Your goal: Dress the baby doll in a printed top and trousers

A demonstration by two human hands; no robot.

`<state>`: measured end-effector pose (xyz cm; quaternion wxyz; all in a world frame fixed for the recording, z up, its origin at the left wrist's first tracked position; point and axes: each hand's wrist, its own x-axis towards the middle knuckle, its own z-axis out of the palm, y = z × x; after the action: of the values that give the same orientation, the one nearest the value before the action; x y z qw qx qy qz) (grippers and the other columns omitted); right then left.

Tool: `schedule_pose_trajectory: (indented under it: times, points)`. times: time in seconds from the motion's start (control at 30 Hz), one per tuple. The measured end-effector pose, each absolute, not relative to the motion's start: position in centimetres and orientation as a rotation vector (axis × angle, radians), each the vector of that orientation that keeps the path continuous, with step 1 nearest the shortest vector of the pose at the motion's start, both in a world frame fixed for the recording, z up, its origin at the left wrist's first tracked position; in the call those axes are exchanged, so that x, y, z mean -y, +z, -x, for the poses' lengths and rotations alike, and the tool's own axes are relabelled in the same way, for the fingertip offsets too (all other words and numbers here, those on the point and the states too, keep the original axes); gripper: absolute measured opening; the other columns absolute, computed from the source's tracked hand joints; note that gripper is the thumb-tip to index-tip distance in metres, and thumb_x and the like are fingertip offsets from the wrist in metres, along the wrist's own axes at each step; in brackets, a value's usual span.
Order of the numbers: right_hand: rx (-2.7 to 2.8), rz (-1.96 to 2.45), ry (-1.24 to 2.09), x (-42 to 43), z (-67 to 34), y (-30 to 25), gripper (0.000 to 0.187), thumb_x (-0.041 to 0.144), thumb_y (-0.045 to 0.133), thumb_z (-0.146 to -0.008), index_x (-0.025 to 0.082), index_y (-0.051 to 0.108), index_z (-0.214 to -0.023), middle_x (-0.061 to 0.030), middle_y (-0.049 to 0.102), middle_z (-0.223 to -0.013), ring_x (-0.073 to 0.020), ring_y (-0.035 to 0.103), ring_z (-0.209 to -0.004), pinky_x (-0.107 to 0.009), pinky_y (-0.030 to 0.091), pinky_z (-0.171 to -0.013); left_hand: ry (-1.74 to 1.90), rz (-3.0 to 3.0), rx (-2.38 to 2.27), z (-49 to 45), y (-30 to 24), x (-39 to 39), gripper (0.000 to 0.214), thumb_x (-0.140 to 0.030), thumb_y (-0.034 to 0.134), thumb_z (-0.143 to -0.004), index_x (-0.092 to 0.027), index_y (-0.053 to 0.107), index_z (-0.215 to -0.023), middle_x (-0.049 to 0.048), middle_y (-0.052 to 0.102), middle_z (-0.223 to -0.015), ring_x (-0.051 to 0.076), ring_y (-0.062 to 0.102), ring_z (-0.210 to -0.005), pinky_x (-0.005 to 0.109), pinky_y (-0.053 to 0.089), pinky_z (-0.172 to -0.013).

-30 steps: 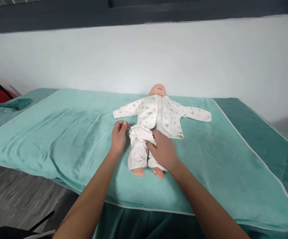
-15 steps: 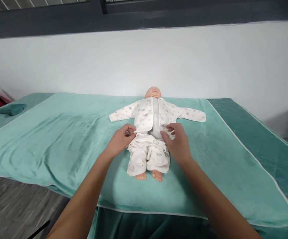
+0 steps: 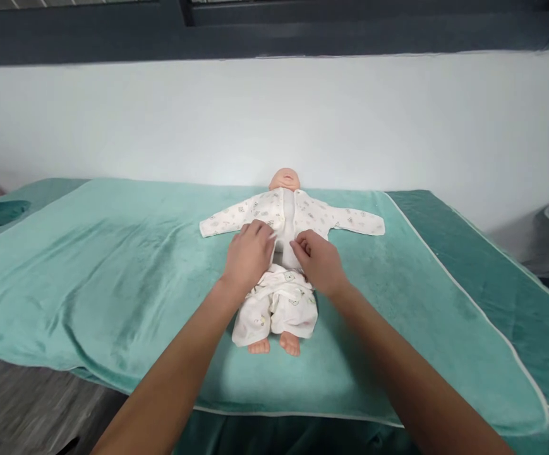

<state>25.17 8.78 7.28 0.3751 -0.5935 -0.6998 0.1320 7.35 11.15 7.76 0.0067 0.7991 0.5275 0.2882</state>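
Observation:
A baby doll [image 3: 284, 179] lies on its back with its head toward the wall, its sleeves spread out to both sides. It wears a white printed jacket [image 3: 314, 213] that hangs apart at the front, showing the pale torso. White printed pants [image 3: 277, 303] cover its legs, and the bare feet stick out below. My left hand [image 3: 250, 256] has its fingers closed at the jacket's left front edge, partly hiding it. On the other side, my right hand [image 3: 319, 260] pinches the right front edge near the lower hem.
A light green plush blanket [image 3: 127, 272] covers the bed under the doll, over a darker green cover [image 3: 482, 246]. Behind stands a white wall [image 3: 184, 120] below a dark window frame [image 3: 113, 35]. Grey wood-look floor [image 3: 28, 404] shows at lower left.
My left hand has moved up and right, from the jacket's lower corner toward its front opening. My right hand has shifted slightly left and up, and the view has turned a little.

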Motion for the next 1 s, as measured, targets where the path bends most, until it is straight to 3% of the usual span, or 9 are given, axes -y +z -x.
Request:
schedule_pose_trajectory:
  times: [0.13,0.23,0.33,0.5,0.63,0.73,0.87,1.0]
  points:
    - [1.257,1.419,0.510,-9.5,-29.4,7.0,0.022,0.044,0.060,-0.086,0.023,0.055,-0.083,0.0030,0.058,-0.069,-0.0136,0.053,-0.062,-0.028,0.042,-0.061,1.423,-1.775,-1.709,-4.7,6.7,-12.8,0.025,-0.041,0.049,-0.097,-0.021,0.058,-0.084,0.0017,0.059,-0.077,0.019,0.056,-0.077,0.032,0.045,-0.072]
    - [0.964,1.460,0.534,-9.4,-33.9,6.1,0.026,0.047,0.063,-0.080,0.022,0.055,-0.082,0.0031,0.057,-0.067,-0.0137,0.052,-0.059,-0.029,0.045,-0.059,1.657,-1.140,-1.483,-1.8,4.7,-14.2,0.028,-0.047,0.053,-0.092,-0.020,0.056,-0.088,0.0002,0.058,-0.078,0.015,0.054,-0.071,0.028,0.045,-0.063]
    - [0.915,1.702,0.483,-8.6,-37.8,4.7,0.027,0.047,0.065,-0.075,0.021,0.057,-0.079,0.0015,0.058,-0.062,-0.0144,0.050,-0.053,-0.031,0.042,-0.054,1.666,-0.908,-1.453,0.7,2.4,-14.9,0.030,-0.049,0.058,-0.088,-0.020,0.053,-0.086,-0.0009,0.057,-0.074,0.012,0.052,-0.062,0.027,0.045,-0.058]
    - [0.931,1.871,0.332,-7.5,-40.1,3.5,0.028,0.043,0.063,-0.077,0.019,0.061,-0.092,-0.0012,0.062,-0.065,-0.0169,0.052,-0.054,-0.032,0.041,-0.056,1.453,-1.204,-1.933,3.2,0.8,-14.3,0.027,-0.048,0.051,-0.092,-0.022,0.053,-0.087,-0.0039,0.052,-0.058,0.015,0.050,-0.050,0.027,0.039,-0.053]
    - [1.068,2.051,0.177,-7.2,-40.4,3.4,0.027,0.042,0.060,-0.081,0.019,0.065,-0.094,-0.0057,0.066,-0.075,-0.0205,0.056,-0.066,-0.035,0.042,-0.065,1.276,-1.382,-2.171,3.9,0.9,-13.7,0.021,-0.042,0.048,-0.093,-0.023,0.054,-0.090,0.0006,0.059,-0.063,0.022,0.059,-0.065,0.031,0.041,-0.064]
    - [1.254,2.064,-0.032,-7.0,-39.9,3.2,0.029,0.041,0.051,-0.089,0.019,0.068,-0.095,-0.0130,0.067,-0.095,-0.0254,0.059,-0.082,-0.040,0.046,-0.074,1.128,-1.502,-2.314,3.7,0.9,-13.6,0.020,-0.041,0.050,-0.092,-0.023,0.057,-0.096,0.0058,0.065,-0.078,0.027,0.061,-0.078,0.035,0.042,-0.069]
    - [1.552,1.665,-0.267,-7.4,-37.2,3.4,0.027,0.034,0.048,-0.094,0.020,0.070,-0.100,-0.0167,0.063,-0.118,-0.0292,0.058,-0.113,-0.047,0.047,-0.098,1.145,-1.642,-2.323,3.2,0.5,-14.4,0.029,-0.038,0.053,-0.089,-0.023,0.056,-0.113,0.0088,0.067,-0.099,0.029,0.062,-0.096,0.039,0.047,-0.079]
    - [1.707,1.396,-0.101,-10.2,-32.8,4.7,0.024,0.030,0.048,-0.096,0.023,0.068,-0.107,-0.0133,0.063,-0.127,-0.0262,0.059,-0.120,-0.049,0.047,-0.104,1.277,-1.884,-2.233,2.3,0.9,-16.8,0.030,-0.035,0.052,-0.089,-0.020,0.059,-0.115,0.0136,0.065,-0.111,0.033,0.056,-0.116,0.045,0.044,-0.100]
